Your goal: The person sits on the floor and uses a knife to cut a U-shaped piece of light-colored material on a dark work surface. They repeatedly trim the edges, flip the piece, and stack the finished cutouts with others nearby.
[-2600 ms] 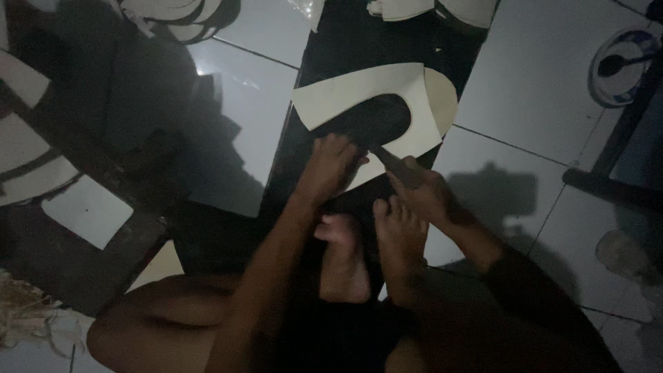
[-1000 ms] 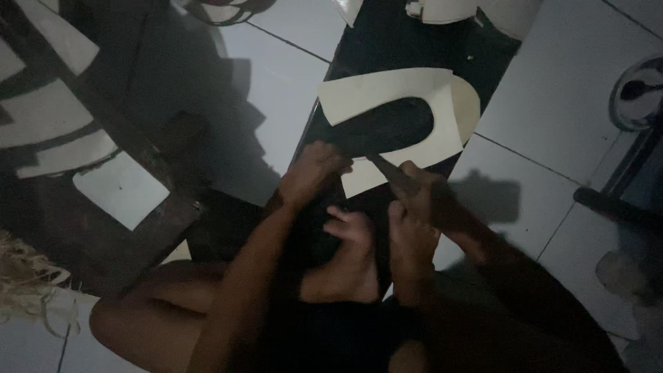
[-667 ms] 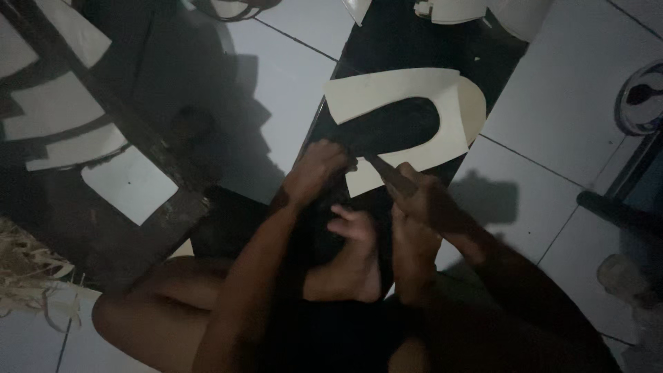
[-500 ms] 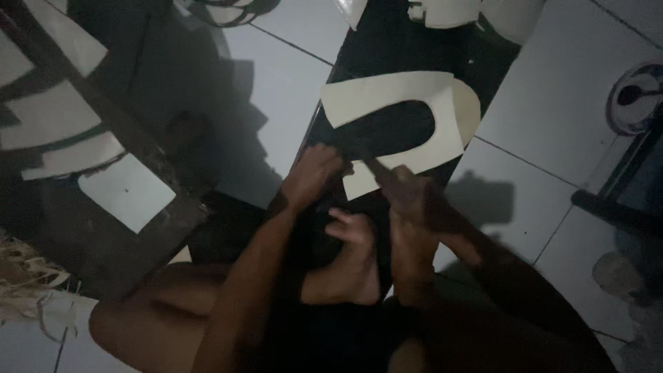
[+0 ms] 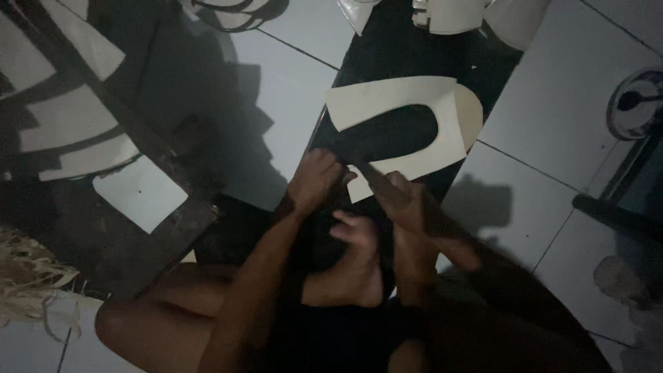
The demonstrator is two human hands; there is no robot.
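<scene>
Pressing down on a dark sheet (image 5: pixel 407 62) on the floor, the left hand (image 5: pixel 314 181) lies curled beside the near end of a cream U-shaped cutout (image 5: pixel 404 128). The right hand (image 5: pixel 404 200) is closed around a thin dark tool (image 5: pixel 369 178) touching that cutout's near edge. Both bare feet (image 5: pixel 352 266) rest just behind the hands.

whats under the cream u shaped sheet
The cream U-shaped sheet lies on a dark sheet spread over the white tiled floor. The tiles directly beneath are covered and cannot be seen.
</scene>
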